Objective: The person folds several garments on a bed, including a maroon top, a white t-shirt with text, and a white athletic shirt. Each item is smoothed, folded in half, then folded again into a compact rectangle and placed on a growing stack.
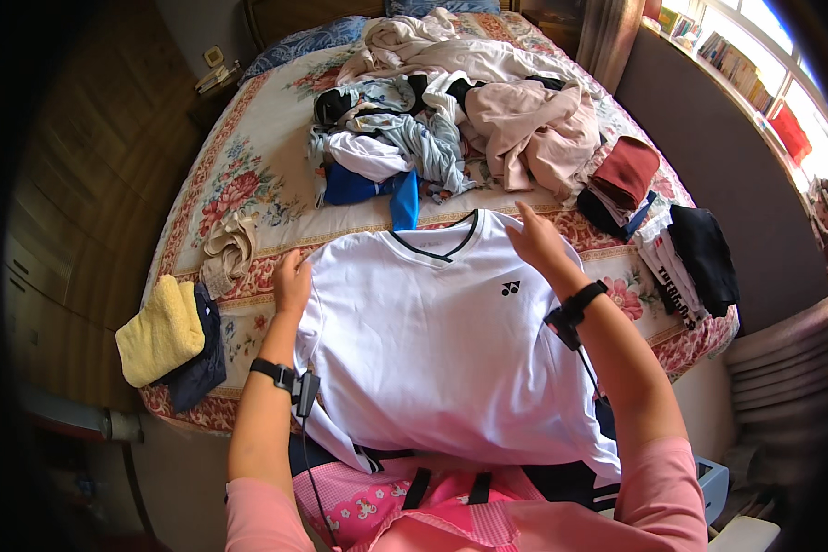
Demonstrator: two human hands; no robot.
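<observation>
A white long-sleeved V-neck shirt (414,345) lies spread face up before me, its collar pointing away and its hem hanging over the near bed edge. Dark trim lines the neckline, and a small dark Yonex logo sits on the chest. My left hand (292,284) is at the shirt's left shoulder edge, fingers bent; whether it pinches the cloth is hidden. Over the opposite shoulder, my right hand (539,240) has its thumb and forefinger apart, with no cloth visible between them. Both wrists wear black straps with cabled devices.
Beyond the collar lie heaped clothes (393,145) and a pale pink garment (538,131) on the floral bedspread (248,165). A folded yellow towel (162,331) tops dark cloth at left. Folded red-brown cloth (624,172) and black cloth (705,259) lie right.
</observation>
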